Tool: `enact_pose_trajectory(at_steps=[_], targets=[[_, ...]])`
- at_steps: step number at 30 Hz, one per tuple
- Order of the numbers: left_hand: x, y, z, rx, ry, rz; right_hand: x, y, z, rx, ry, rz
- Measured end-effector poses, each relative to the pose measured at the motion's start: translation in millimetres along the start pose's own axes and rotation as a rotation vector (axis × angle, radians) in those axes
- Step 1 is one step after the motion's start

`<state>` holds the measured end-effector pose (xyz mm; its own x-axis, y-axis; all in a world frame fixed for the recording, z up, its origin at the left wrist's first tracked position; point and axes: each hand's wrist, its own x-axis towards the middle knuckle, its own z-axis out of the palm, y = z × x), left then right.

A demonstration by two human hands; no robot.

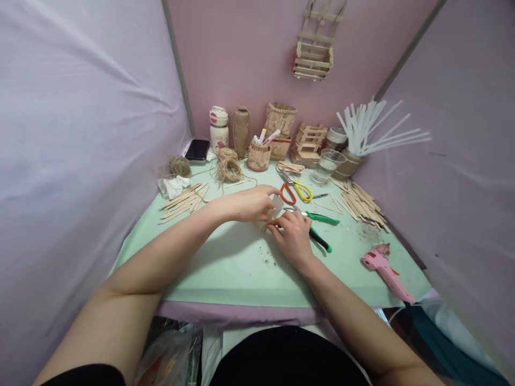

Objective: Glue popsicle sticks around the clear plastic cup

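Both hands meet at the middle of the table on a small object (277, 205), whitish and translucent above, with a beige part low down; my fingers cover most of it. My left hand (254, 203) reaches over it from the left with its fingers bent around it. From the right, my right hand (295, 233) pinches its lower edge with thumb and fingertips. Pliers (322, 218) with green and black handles lie partly under and beside my right hand. Just beyond are scissors (295, 187) with one red and one yellow handle.
A pink glue gun (387, 271) lies at the right edge. Wooden sticks lie in piles at right (360, 203) and left (185, 202). Along the back stand twine (228, 165), a bottle (219, 131), a stick-covered pen holder (258, 156), a clear cup (326, 166) and white glue sticks (364, 128).
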<state>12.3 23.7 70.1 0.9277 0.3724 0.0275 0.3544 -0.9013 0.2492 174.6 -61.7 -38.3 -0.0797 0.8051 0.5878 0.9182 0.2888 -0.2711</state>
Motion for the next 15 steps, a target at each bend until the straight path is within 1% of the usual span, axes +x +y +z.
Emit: enact_pose_trajectory(at_steps=[5,10,15], targets=[[0.3,2.3,-2.0,-0.009,-0.026,-0.036,-2.0,-1.8,4.1,-0.028,-0.062,0.024],[0.8,2.1,-2.3,0.003,-0.036,-0.016,-2.2,-2.6,7.1,-0.067,-0.088,0.022],[1.4,-1.3,-0.7,0.009,-0.019,0.009,-2.5,-2.3,11.0,-0.121,-0.124,0.041]])
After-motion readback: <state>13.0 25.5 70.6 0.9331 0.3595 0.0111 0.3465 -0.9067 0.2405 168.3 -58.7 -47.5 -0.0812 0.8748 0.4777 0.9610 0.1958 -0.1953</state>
